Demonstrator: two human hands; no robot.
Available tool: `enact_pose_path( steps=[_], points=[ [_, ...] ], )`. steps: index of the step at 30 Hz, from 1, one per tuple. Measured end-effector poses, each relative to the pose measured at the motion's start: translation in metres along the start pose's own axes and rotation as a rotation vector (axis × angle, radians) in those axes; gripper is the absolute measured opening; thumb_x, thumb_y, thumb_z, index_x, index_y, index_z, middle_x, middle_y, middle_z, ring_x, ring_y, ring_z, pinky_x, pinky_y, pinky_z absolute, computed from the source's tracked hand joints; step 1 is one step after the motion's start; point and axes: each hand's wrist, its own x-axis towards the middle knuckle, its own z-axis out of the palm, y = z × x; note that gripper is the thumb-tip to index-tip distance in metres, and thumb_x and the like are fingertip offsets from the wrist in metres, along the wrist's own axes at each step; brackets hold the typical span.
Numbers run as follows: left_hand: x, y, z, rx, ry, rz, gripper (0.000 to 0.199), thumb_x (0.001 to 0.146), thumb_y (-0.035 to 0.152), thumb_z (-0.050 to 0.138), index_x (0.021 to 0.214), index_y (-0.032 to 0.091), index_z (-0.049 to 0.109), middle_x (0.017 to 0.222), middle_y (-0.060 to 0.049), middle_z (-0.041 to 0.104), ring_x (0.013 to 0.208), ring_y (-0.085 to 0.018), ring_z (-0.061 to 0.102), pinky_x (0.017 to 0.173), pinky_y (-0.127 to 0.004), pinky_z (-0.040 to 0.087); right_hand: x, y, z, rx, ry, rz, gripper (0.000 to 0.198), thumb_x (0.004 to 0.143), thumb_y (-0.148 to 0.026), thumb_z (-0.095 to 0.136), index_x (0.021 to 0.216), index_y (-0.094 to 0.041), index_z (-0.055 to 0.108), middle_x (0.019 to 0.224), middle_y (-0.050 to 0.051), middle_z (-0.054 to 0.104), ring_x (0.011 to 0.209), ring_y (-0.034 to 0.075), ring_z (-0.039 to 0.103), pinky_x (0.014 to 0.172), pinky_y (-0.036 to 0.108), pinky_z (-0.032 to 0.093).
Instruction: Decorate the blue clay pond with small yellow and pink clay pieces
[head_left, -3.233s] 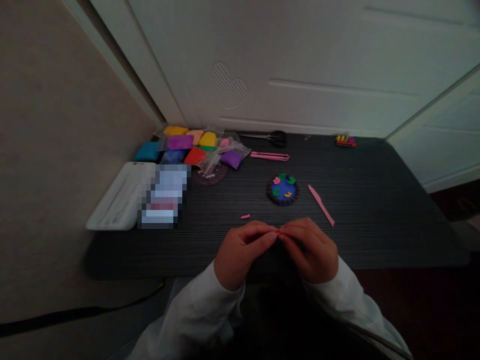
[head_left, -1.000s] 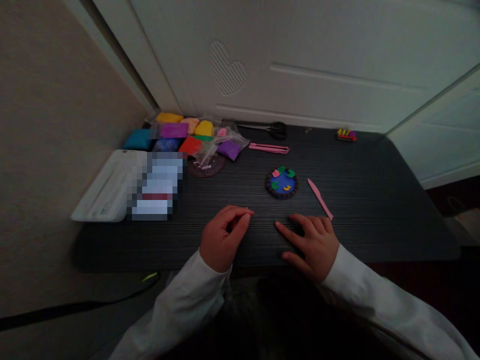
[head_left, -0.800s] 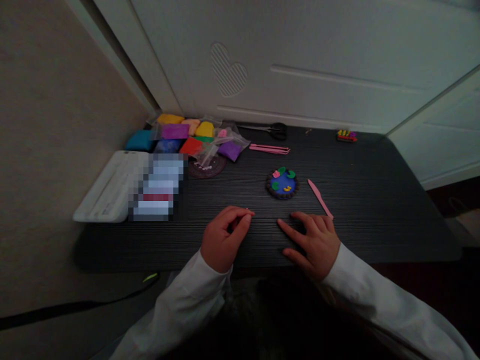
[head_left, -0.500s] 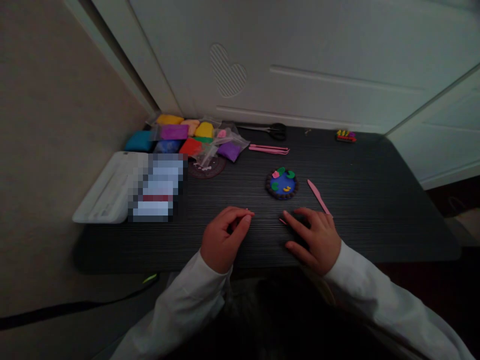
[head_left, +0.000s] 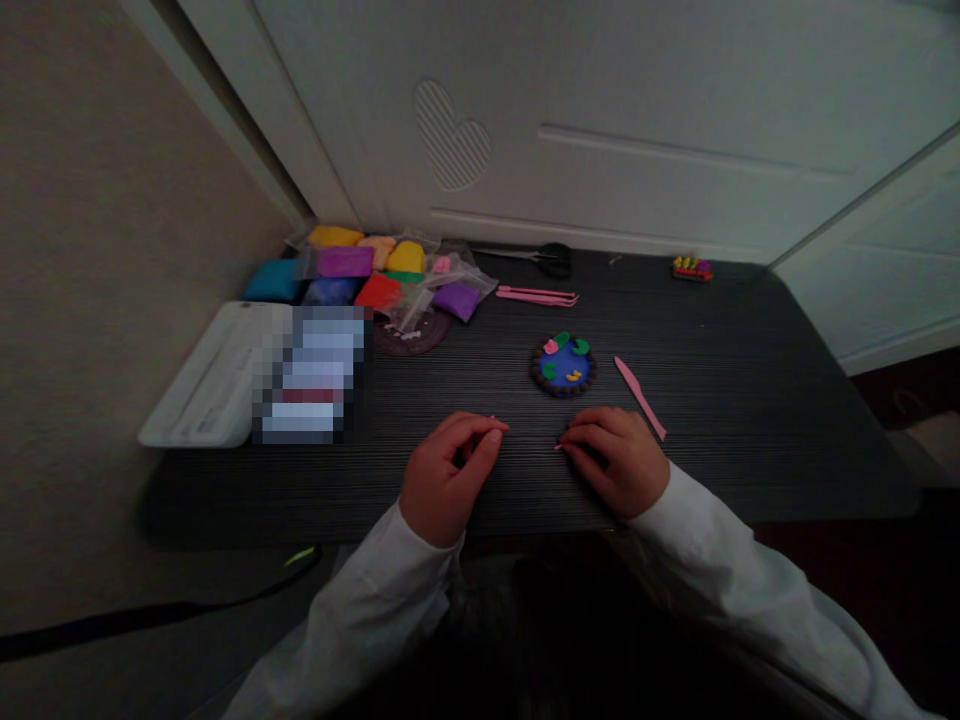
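My right hand (head_left: 619, 458) is closed at the table's front, its thumb and fingertips pinched on a thin pink strip of clay (head_left: 558, 447) whose end sticks out to the left. To its left, my left hand (head_left: 447, 478) is also pinched closed; a tiny bit of pink clay (head_left: 493, 418) peeps out at its fingertips, the rest hidden. Just beyond both hands lies a round clay pond (head_left: 566, 372) with a blue middle, dark brown beaded rim, green pads, a pink flower and small yellow pieces. A pink modelling knife (head_left: 640, 397) lies to the right of the pond.
Bags of coloured clay (head_left: 380, 293) are heaped at the back left, partly over a dark round plate (head_left: 424, 345). Nearby are a white case (head_left: 217, 375) and a blurred-out screen. Pink tools (head_left: 536, 296), scissors (head_left: 551, 259) and a small colourful clay piece (head_left: 691, 269) lie along the back.
My right hand has gone from spread fingers to a pinch on the pink strip of clay, shifting slightly left. My left hand has stayed in its pinch.
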Motion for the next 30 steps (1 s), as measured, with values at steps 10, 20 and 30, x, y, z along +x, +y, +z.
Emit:
enact_pose_path(
  steps=[10,20,30],
  points=[
    [0.000,0.000,0.001,0.041,-0.014,0.025,0.016,0.076,0.026,0.047,0.084,0.019,0.059,0.088,-0.004,0.058,0.081,-0.015,0.053,0.074,-0.028,0.041,-0.006,0.043,-0.012,-0.144,0.296,0.234,0.030,0.072,-0.034,0.052,0.096,-0.016,0.055,0.093,0.009,0.055,0.087,0.019,0.051,0.076,0.034,0.042],
    [0.000,-0.001,0.001,0.079,-0.018,0.043,0.017,0.076,0.025,0.046,0.085,0.019,0.059,0.089,-0.004,0.059,0.084,-0.015,0.053,0.076,-0.028,0.040,-0.007,0.070,-0.022,-0.353,0.265,0.422,0.020,0.076,-0.033,0.044,0.076,-0.019,0.059,0.074,0.007,0.058,0.063,0.017,0.054,0.052,0.030,0.037],
    [0.001,0.000,0.002,0.094,-0.046,0.052,0.016,0.076,0.024,0.046,0.085,0.019,0.059,0.088,-0.003,0.059,0.086,-0.016,0.053,0.077,-0.028,0.041,-0.040,-0.001,-0.002,-0.149,0.138,0.253,0.017,0.080,-0.029,0.040,0.089,-0.020,0.051,0.064,0.001,0.062,0.051,0.013,0.057,0.046,0.023,0.040]
  ],
)
